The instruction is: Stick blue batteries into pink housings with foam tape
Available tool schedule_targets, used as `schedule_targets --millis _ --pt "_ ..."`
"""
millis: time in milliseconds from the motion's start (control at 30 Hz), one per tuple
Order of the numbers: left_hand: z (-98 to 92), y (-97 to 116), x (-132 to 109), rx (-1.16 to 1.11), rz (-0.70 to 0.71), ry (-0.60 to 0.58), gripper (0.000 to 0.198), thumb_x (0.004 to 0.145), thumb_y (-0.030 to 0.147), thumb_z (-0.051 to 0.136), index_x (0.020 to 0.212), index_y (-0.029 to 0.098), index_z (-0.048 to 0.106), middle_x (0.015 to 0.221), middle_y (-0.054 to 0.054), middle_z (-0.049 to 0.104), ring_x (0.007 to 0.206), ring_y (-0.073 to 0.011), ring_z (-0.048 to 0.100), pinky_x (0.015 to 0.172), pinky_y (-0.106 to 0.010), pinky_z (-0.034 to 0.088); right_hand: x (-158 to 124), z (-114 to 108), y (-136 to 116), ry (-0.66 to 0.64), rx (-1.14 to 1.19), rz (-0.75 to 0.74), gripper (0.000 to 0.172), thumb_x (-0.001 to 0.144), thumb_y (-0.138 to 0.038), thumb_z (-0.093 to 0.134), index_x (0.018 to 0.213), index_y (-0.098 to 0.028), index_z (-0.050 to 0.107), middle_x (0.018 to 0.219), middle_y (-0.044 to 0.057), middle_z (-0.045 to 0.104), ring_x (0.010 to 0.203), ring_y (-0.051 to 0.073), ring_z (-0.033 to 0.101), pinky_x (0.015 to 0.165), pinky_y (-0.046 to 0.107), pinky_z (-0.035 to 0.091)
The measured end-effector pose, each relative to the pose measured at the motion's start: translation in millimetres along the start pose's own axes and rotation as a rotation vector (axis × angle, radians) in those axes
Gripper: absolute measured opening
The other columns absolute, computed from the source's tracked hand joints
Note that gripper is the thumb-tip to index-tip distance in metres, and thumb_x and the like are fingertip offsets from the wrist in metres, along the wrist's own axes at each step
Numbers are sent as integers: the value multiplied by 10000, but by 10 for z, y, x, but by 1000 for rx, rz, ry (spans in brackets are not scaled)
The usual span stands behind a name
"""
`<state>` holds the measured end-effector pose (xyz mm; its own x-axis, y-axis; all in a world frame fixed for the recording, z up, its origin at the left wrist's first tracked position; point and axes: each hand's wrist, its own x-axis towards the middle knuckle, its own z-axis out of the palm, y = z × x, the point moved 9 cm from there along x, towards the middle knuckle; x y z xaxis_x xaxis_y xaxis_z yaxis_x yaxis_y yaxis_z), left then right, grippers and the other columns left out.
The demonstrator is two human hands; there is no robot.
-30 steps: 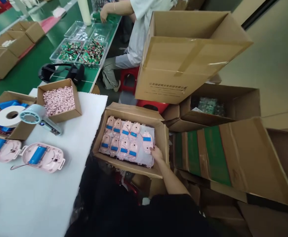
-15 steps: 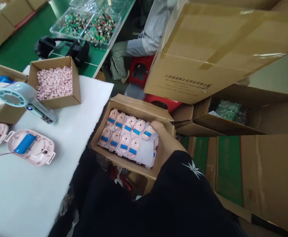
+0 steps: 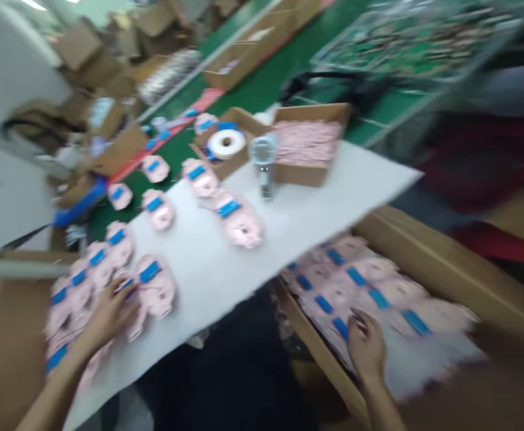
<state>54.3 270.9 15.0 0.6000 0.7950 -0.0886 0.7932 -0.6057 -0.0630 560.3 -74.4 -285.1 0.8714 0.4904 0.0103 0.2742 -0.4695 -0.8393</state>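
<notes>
White sheet (image 3: 306,218) offers passage; pink shells (image 3: 157,290) (left) and fan (image 3: 264,167) obstruct

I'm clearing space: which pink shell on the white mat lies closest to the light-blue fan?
The pink shell just below and left of the fan in this view; the others on the white mat lie farther left.

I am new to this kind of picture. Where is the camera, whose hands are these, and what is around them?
There is no machine here: one camera, worn on a person's head, looks forward and down. That person's own bare left hand is among pink shells with blue blocks, on a white sheet; it seems to touch one shell, but blur hides its grip. The bare right hand is over more shells in a cardboard box; whether it holds anything is unclear. Beyond are a light-blue fan, a small box of tiny pink parts and a white roll.
</notes>
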Motion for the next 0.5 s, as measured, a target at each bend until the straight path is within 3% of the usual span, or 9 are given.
schedule_targets --millis 67,133,200,300,400,500 --pt "-143 -166 -322 -44 -67 -62 397 993 393 579 1322 178 628 1427 -199 551 1321 -382 573 1101 -589 513 -349 256 -486 -38 163 -159 239 950 -476 575 974 -283 713 985 100 736 895 329 722 832 541 612" --pt "-194 -252 -386 -45 -118 -82 409 981 373 596 1359 220 611 1443 -164 563 1341 -349 571 1134 -517 507 -753 464 -1208 -180 326 -425 128 938 -336 633 1004 -360 740 956 59 759 880 307 747 801 507 640" --pt "-203 -281 -321 -46 -145 -78 472 959 327 617 1414 206 575 1461 -161 562 1351 -354 562 1145 -508 495 -1204 580 -2000 -396 471 -698 344 922 -191 638 1154 -424 738 972 25 778 846 274 765 726 443 667" --pt "-222 -269 -218 -75 -137 -64 442 985 250 513 1416 175 574 1420 -142 590 1299 -341 598 1097 -506 518 -1681 643 -2939 -662 641 -939 593 911 -109 585 1386 -458 642 941 33 780 717 283 751 554 429 648" --pt "-303 -355 -238 -113 -128 -38 422 1003 176 404 1380 187 596 1328 -92 650 1219 -289 651 1041 -461 550 -1819 734 -3496 -814 751 -982 659 917 -131 547 1472 -485 563 894 66 754 615 319 700 435 482 587" --pt "-477 -508 -401 -141 -154 38 409 980 182 459 1371 148 576 1372 -136 650 1268 -312 632 1101 -492 522 -1838 866 -3809 -910 825 -900 579 953 -162 523 1414 -506 595 896 58 722 664 315 701 472 485 614"
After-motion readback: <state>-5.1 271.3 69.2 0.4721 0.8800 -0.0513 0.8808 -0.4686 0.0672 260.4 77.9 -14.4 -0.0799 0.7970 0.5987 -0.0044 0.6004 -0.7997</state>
